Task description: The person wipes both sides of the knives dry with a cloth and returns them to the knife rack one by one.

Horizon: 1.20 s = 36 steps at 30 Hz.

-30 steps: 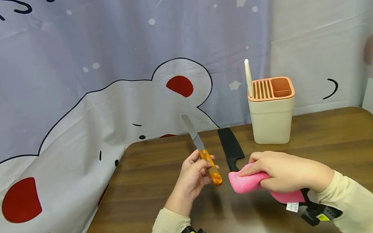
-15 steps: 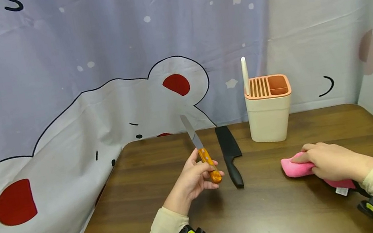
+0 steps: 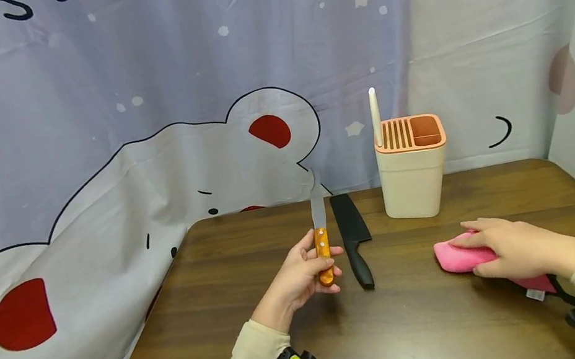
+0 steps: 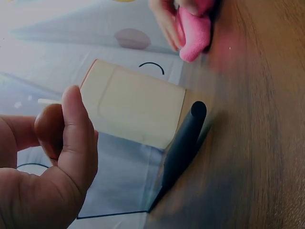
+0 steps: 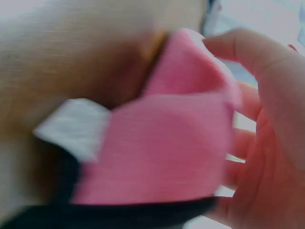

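Observation:
My left hand (image 3: 294, 276) grips a knife by its orange handle (image 3: 322, 246), thumb laid across it, the silver blade (image 3: 317, 209) pointing up and away. The left wrist view shows only the handle's butt (image 4: 50, 129) between the fingers. On the table just right of it lies a black cleaver (image 3: 353, 238), its handle toward me. Farther right, my right hand (image 3: 529, 245) rests on a folded pink cloth (image 3: 458, 256), with fingers fairly straight and thumb spread. In the right wrist view, the cloth (image 5: 162, 148) has a pale tag and a dark edge.
A cream knife holder (image 3: 414, 181) with an orange slotted top stands at the table's back, a white upright piece (image 3: 376, 118) on its left side. The brown wooden table (image 3: 401, 325) ends at a printed curtain (image 3: 179, 171) behind.
My right hand has carried the pink cloth rightward, off the cleaver's handle, and its fingers have loosened on it. My left hand has turned the knife so its blade points straighter away.

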{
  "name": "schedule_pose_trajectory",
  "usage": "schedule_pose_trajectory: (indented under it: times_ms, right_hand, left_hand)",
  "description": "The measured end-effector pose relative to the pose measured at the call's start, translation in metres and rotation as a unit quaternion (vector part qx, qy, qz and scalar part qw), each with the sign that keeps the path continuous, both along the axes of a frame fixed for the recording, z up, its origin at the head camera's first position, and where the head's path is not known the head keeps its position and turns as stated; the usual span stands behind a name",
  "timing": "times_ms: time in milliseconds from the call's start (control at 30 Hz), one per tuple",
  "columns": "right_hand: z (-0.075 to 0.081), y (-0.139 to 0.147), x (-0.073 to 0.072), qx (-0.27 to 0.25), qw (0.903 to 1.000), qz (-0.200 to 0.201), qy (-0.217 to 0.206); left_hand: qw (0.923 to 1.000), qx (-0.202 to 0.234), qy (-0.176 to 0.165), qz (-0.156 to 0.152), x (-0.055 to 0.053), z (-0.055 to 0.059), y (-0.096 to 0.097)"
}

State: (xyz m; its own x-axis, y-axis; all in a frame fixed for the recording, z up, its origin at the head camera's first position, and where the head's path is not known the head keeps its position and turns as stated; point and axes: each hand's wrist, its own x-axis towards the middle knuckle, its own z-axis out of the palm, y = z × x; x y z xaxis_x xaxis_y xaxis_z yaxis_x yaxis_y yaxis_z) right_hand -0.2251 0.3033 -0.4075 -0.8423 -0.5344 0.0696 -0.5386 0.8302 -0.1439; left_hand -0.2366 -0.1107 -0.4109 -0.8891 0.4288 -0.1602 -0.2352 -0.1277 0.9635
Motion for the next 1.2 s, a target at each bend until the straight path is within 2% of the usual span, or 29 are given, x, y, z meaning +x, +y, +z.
schedule_pose_trajectory:
  times_ms: [100, 167, 333, 433, 533, 633, 833, 1033, 1200]
  right_hand:
    - [0.018, -0.001, -0.005, -0.016, 0.9999, -0.001, -0.004]
    - [0.033, -0.003, -0.009, -0.026, 0.9996, -0.004, 0.008]
    - [0.070, -0.010, -0.025, -0.039, 0.9980, -0.035, 0.036]
    - [0.085, -0.016, -0.039, -0.059, 0.9951, -0.051, 0.061]
    - [0.094, -0.023, -0.052, -0.087, 0.9895, -0.060, 0.098]
    - [0.096, -0.031, -0.066, -0.113, 0.9830, -0.062, 0.131]
    - [0.086, -0.043, -0.091, -0.135, 0.9739, -0.054, 0.175]
    - [0.069, -0.049, -0.105, -0.136, 0.9701, -0.049, 0.195]
    - [0.056, -0.054, -0.110, -0.186, 0.9519, -0.056, 0.237]
  left_hand:
    - [0.9998, 0.000, 0.015, 0.009, -0.001, 0.000, 0.001]
    - [0.9994, -0.001, 0.027, 0.021, -0.001, 0.000, 0.002]
    - [0.9967, -0.011, 0.048, 0.064, -0.001, 0.001, 0.003]
    - [0.9926, -0.026, 0.072, 0.095, -0.002, 0.003, 0.003]
    - [0.9858, -0.043, 0.103, 0.126, -0.002, 0.006, 0.003]
    - [0.9755, -0.069, 0.137, 0.158, 0.000, 0.010, 0.002]
    - [0.9474, -0.133, 0.197, 0.214, 0.003, 0.021, -0.001]
    - [0.9218, -0.158, 0.258, 0.243, 0.002, 0.039, -0.002]
    - [0.8978, -0.177, 0.321, 0.245, -0.006, 0.061, -0.003]
